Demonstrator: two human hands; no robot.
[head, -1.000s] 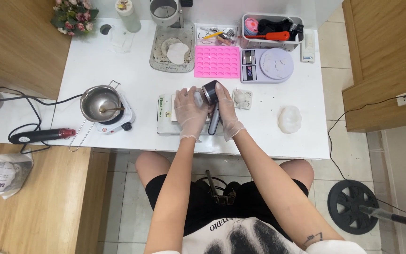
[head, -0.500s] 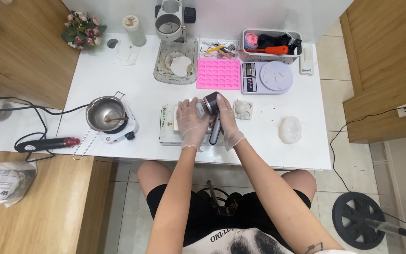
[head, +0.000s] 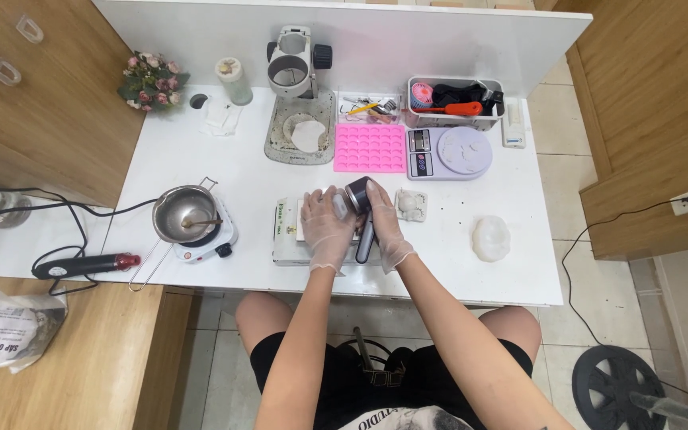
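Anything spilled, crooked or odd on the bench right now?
Nothing is spilled. The heat gun lies at the table's left edge, its cord trailing off the side. A crumpled glove sits loose to the right. Both hands hold the dark handheld tool.

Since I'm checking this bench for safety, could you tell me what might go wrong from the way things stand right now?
The metal pot sits on a small hotplate close to the left hand; a stray elbow might tip it. The black cable trails across the white table toward the hotplate and could snag. The right hand works a dark handheld tool right beside the left fingers, so a slip may catch the glove.
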